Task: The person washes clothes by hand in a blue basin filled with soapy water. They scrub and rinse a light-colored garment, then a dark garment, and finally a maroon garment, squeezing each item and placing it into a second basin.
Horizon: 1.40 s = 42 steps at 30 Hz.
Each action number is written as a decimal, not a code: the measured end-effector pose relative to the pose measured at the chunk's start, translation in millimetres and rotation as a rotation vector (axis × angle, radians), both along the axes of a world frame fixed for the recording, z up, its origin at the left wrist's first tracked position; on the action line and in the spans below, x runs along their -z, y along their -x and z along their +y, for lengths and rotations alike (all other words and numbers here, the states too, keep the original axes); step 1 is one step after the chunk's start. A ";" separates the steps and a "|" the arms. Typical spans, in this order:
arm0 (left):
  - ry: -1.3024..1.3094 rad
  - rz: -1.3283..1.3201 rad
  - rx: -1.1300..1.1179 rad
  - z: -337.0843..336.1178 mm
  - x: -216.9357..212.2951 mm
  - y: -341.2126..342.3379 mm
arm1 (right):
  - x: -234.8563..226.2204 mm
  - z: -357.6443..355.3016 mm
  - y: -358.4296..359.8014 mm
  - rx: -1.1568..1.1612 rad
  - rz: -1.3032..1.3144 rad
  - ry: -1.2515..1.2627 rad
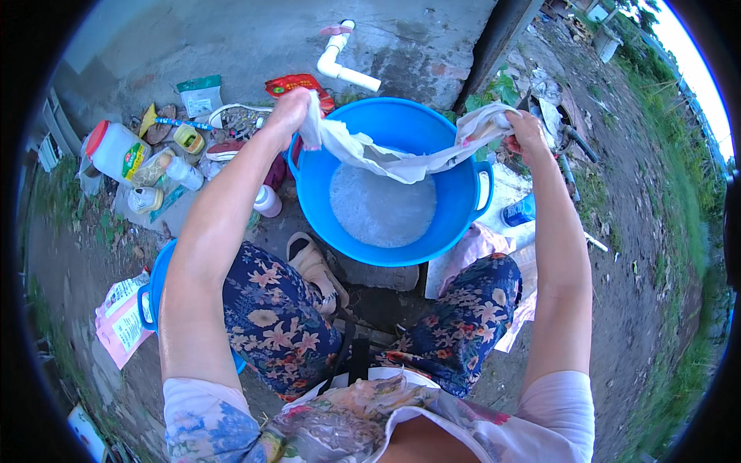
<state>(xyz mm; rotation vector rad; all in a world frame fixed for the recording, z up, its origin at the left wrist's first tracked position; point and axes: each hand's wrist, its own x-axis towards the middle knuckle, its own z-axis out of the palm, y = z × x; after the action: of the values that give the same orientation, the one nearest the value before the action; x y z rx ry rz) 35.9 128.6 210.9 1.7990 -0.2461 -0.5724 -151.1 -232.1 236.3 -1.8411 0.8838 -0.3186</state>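
Two ends: left hand [290, 110] and right hand [528, 133] are gripping the cloth [405, 167], one each.
Cloth: it is hanging in a sag between them, over the tub [315, 193].
Tub: cloudy water [382, 210] (suds, apparently) is covering its bottom; keeping the sag above it should be catching any drips.

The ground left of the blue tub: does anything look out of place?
Perhaps: what looks like a maroon shoe lies between a red-lidded plastic jar and a white bottle, an odd spot for footwear. No spill stands out.
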 end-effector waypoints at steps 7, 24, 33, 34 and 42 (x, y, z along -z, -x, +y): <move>-0.715 -0.336 1.013 -28.2 62.5 35.2 | -31.5 40.2 -30.0 -0.016 -0.237 -0.454; -0.623 -0.154 0.541 -66.0 182.1 59.5 | 93.0 54.7 0.4 -0.071 0.279 -0.271; -0.234 -0.615 0.125 -111.8 88.7 52.6 | 90.0 58.9 32.4 -0.241 0.130 -0.337; -0.332 -0.713 0.279 -101.0 117.1 54.3 | 92.7 64.4 33.9 -0.214 0.109 -0.315; -0.573 -0.836 0.659 -100.1 63.7 45.8 | 136.8 65.4 42.8 -0.622 0.275 -0.056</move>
<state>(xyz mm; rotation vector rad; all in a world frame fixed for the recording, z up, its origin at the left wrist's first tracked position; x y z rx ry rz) -9.8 28.5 147.2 2.4476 -1.3972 -0.3076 -193.8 -166.7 99.4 -2.0288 0.4499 0.3503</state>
